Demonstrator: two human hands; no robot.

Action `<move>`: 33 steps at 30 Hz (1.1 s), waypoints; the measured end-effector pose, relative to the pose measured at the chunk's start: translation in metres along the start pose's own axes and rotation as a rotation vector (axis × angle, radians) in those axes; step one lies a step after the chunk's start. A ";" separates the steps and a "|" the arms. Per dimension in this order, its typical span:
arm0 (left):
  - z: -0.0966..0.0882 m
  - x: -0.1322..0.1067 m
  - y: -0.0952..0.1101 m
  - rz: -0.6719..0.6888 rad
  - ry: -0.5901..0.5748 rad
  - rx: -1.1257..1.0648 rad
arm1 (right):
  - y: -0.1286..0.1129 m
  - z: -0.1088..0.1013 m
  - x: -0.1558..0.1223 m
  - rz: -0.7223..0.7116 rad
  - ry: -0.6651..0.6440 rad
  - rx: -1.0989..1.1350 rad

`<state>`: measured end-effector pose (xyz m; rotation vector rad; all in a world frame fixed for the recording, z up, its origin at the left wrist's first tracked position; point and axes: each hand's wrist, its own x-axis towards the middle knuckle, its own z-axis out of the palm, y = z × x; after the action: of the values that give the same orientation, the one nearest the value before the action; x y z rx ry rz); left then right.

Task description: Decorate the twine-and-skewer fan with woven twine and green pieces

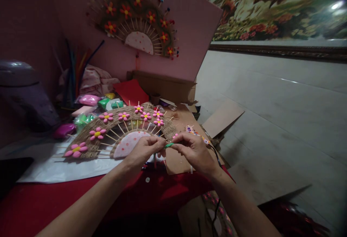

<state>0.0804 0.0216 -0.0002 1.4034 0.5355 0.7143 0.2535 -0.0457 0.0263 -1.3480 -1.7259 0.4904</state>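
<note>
Between my hands is a short strand of green modelling clay [169, 145], one end pinched in each. My left hand [150, 146] has thumb and fingertips closed on its left end. From the other side my right hand [191, 149] grips it the same way. Just beyond and left of them lies a fan-shaped craft piece [108, 130] of brown twine woven on thin sticks. Pink clay flowers [97, 133] with yellow centres sit along its band, and its inner half-circle [131, 143] is white with pinkish dots. My right hand hides part of the fan's right end.
A finished fan [138, 23] hangs against the pink panel behind. Bags of pink and green clay [88, 100] lie at the back left, near a red sheet [132, 92]. Cardboard [179, 159] and a dark cord [217, 155] are at the right. Red cloth [94, 197] covers the front.
</note>
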 end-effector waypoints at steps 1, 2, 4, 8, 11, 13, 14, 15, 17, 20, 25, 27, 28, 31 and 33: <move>0.000 0.000 -0.001 -0.018 0.003 -0.015 | -0.001 0.000 0.000 -0.002 0.002 -0.002; 0.000 0.000 -0.001 -0.038 0.009 -0.033 | -0.003 0.000 0.000 -0.002 0.001 -0.005; 0.000 0.000 -0.001 -0.056 0.019 -0.059 | -0.006 0.000 0.001 0.006 -0.011 -0.003; 0.001 0.000 0.002 -0.023 0.039 -0.057 | -0.008 0.000 0.001 0.032 -0.054 0.071; 0.001 0.000 0.003 -0.002 0.025 -0.019 | -0.004 0.001 0.001 0.041 -0.048 0.092; 0.001 -0.001 0.001 0.001 -0.007 -0.007 | -0.002 0.001 0.001 0.040 -0.038 0.053; 0.001 -0.001 0.001 -0.009 -0.016 -0.019 | -0.002 0.001 0.002 0.040 -0.033 0.028; 0.002 -0.001 0.000 -0.027 -0.023 -0.041 | -0.002 0.000 0.002 0.039 -0.028 0.006; 0.002 -0.001 -0.001 -0.064 -0.028 -0.103 | -0.003 -0.001 0.003 0.040 -0.015 -0.031; 0.002 -0.002 -0.002 -0.076 -0.035 -0.160 | -0.005 -0.002 0.004 0.034 -0.003 -0.066; 0.001 -0.001 -0.005 -0.064 -0.054 -0.124 | -0.009 -0.001 0.006 0.030 -0.022 -0.047; 0.000 0.000 -0.006 -0.047 -0.058 -0.105 | -0.009 0.000 0.007 0.058 -0.036 0.033; 0.000 0.000 -0.006 -0.038 -0.057 -0.095 | -0.007 0.001 0.008 0.081 -0.040 0.102; 0.000 0.000 -0.006 -0.029 -0.051 -0.069 | -0.001 0.003 0.011 0.153 -0.044 0.343; 0.000 -0.001 -0.005 -0.028 -0.055 -0.065 | 0.002 0.004 0.012 0.173 -0.038 0.406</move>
<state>0.0807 0.0208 -0.0053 1.3481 0.4843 0.6635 0.2512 -0.0336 0.0270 -1.1990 -1.4450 0.9160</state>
